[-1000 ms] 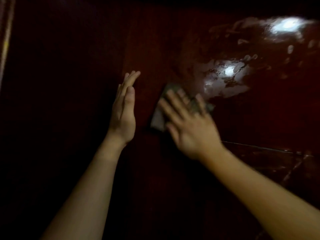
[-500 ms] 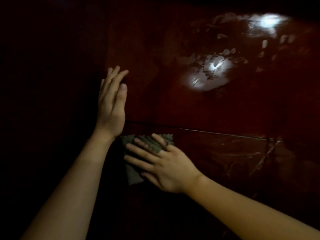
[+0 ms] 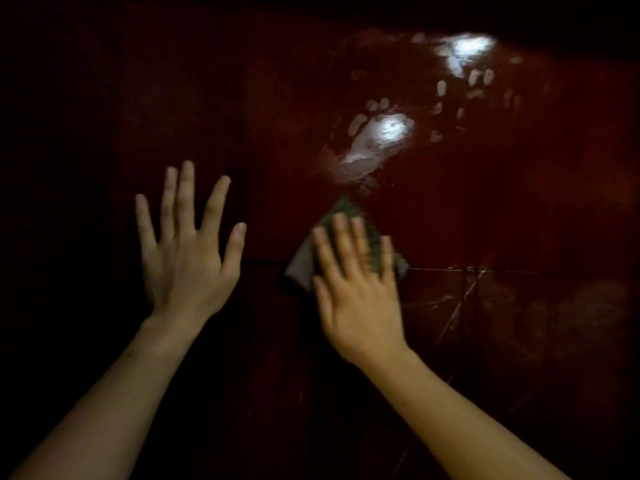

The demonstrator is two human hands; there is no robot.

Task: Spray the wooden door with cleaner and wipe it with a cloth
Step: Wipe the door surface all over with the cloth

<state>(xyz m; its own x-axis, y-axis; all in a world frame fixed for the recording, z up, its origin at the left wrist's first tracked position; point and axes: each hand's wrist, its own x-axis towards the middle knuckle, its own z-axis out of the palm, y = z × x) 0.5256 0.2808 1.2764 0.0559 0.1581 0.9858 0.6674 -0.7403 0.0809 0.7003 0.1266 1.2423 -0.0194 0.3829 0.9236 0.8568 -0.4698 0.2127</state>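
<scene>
The dark red glossy wooden door [image 3: 502, 202] fills the head view. My right hand [image 3: 356, 292] lies flat on a grey cloth [image 3: 304, 261], pressing it against the door at the centre; the hand is blurred by motion. Parts of the cloth show above and to the left of the fingers. My left hand [image 3: 187, 244] is spread flat against the door to the left of the cloth, holding nothing. Wet smears and droplets of cleaner [image 3: 377, 140] shine above the cloth. No spray bottle is in view.
A thin horizontal groove [image 3: 485, 270] crosses the door at the level of the cloth, with scratches below it on the right. A second bright wet patch [image 3: 464, 50] sits at the upper right. The left side and bottom are very dark.
My right hand has slid the cloth back up and to the right, from below the groove onto it. My left hand has turned from edge-on to flat with fingers spread.
</scene>
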